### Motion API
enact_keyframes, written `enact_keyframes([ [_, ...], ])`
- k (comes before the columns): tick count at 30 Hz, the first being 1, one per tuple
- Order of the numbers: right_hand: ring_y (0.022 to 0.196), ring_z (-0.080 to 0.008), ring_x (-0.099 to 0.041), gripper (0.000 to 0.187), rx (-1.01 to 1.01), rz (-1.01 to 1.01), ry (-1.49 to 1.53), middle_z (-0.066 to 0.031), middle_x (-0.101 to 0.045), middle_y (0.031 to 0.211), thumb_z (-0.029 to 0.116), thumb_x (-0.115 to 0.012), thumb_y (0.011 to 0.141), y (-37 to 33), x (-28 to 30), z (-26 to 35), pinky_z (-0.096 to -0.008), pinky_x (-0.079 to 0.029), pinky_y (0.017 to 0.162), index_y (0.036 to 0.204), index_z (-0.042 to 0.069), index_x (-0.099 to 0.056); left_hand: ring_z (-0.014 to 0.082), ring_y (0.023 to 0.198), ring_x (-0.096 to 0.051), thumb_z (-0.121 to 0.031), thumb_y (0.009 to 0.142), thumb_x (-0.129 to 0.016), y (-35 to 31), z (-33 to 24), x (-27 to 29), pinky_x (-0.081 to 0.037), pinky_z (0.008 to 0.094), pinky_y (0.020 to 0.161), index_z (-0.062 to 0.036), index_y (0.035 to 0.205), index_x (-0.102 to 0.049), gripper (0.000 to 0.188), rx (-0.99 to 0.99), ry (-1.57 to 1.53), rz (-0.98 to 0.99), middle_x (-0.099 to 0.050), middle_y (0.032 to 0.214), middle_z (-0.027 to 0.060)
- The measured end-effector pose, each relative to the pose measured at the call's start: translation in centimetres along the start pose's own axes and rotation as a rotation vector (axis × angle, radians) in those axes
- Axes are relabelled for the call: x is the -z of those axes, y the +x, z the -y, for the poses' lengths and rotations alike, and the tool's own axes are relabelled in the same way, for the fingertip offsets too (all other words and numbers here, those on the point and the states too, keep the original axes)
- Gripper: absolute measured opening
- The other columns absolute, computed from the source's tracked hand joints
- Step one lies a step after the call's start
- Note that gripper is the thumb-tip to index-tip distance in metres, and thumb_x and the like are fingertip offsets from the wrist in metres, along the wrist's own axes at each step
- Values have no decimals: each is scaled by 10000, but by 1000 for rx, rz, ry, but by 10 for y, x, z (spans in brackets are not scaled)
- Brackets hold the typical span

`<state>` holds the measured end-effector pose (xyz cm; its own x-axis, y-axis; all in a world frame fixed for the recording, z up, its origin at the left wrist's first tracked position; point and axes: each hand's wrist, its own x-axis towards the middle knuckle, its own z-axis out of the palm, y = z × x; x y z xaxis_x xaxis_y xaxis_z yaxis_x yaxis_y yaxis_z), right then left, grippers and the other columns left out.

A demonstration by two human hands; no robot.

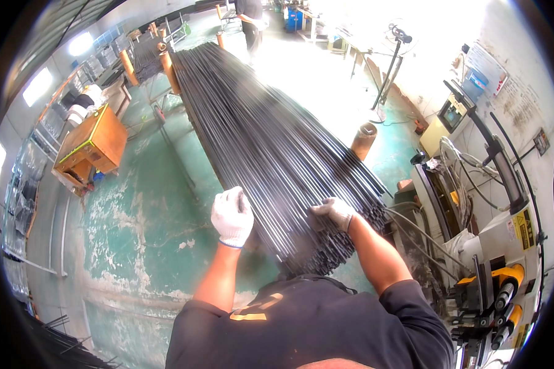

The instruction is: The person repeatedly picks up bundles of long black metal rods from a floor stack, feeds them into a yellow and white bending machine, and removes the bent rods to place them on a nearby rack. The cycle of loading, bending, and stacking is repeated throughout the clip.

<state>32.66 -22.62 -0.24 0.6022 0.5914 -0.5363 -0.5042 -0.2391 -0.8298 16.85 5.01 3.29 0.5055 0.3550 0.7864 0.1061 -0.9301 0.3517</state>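
Across the middle of the frame, a long pile of dark thin rods (271,147) stretches from the upper left of the centre down to the lower centre, where its near ends stand close to the person's dark shirt (326,326). Both hands wear white gloves. At the left edge of the pile is the left hand (232,215); its forearm (218,273) rises almost straight up from the lower part of the frame, the elbow bent. The fingers of this hand are pressed together and curled into a fist, and one cannot tell whether a rod is inside it. Right of the centre, the right hand (337,212) is over the near part of the pile. Its forearm (375,255) slants up and to the left, and its fingers point left, bent downward at the rods; whether they pinch any rod, one cannot tell. Just beside the right edge of the pile stands a brown cylindrical post (364,141). Green worn floor (160,246) fills the left of the frame.
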Motion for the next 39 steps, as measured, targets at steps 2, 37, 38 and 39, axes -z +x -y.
enact_keyframes([
  [2,824,-329,-760,265,-16,17,121,-228,-749,959,84,-660,974,-1,-4,-1,-435,-652,703,1139,-115,-604,303,850,-646,-91,814,-704,-1,0,1,-542,427,751,-120,990,-672,181,2,7,4,-681,924,55],
  [37,871,-499,-669,571,-155,-502,-1083,-299,-687,871,516,-685,949,-290,-5,-95,-524,-535,784,1073,-36,-612,279,857,-690,-308,1016,-671,-67,-31,-142,-599,461,796,-73,1047,-638,239,1517,-1928,822,-708,993,113],
  [38,850,-494,-668,537,-266,-511,-1141,-281,-694,865,490,-703,941,-327,-9,-107,-528,-534,767,1082,-18,-602,318,872,-684,-333,1035,-625,-52,-36,-146,-583,503,838,-80,1036,-626,253,1550,-1843,823,-701,977,129],
  [39,866,-469,-681,488,-375,-542,-1122,-259,-710,898,451,-734,921,-362,-17,-116,-529,-533,764,1054,0,-603,358,888,-678,-359,1055,-579,-34,-40,-147,-568,545,880,-87,1024,-614,275,1579,-1757,817,-694,960,145],
])
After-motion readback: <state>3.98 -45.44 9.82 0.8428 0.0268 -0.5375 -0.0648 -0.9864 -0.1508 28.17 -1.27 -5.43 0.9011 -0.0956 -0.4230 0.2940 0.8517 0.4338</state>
